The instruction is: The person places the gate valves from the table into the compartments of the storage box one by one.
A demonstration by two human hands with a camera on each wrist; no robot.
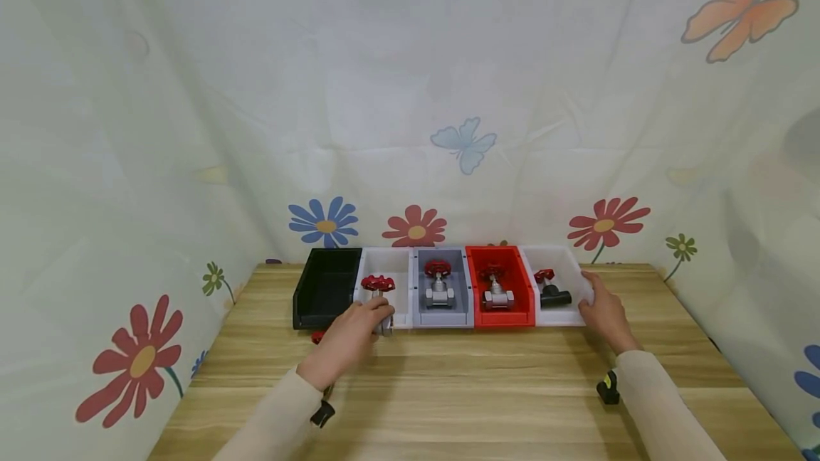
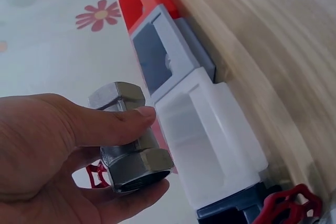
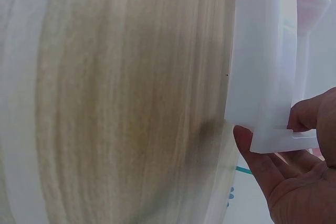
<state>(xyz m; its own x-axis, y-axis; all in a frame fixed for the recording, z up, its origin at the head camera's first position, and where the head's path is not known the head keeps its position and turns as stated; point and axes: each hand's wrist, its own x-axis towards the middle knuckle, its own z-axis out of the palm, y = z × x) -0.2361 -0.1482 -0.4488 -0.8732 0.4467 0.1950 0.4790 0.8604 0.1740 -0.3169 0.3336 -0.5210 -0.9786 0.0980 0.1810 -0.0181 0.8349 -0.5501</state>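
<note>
My left hand point(image 1: 349, 336) grips a metal valve with a red handwheel point(image 1: 378, 283), over the front of the left white bin point(image 1: 402, 262). In the left wrist view the thumb lies across the valve's hexagonal-ended body point(image 2: 139, 163), fingers curled beneath. My right hand point(image 1: 605, 311) pinches the side wall of the right-end white bin point(image 3: 252, 56), thumb inside and fingers outside. That bin holds a black fitting with a red handle point(image 1: 554, 296). Another red handwheel point(image 2: 291, 205) shows by the black bin, its lower part mostly hidden behind the left hand in the head view.
The bins stand in a row against a flowered curtain point(image 1: 384, 91). A black bin point(image 1: 327, 283) is at the left end. The grey bin point(image 1: 442, 319) and red bin point(image 1: 502, 319) each contain a metal valve with a red handwheel. Wood-grain tabletop point(image 1: 474, 397) extends in front.
</note>
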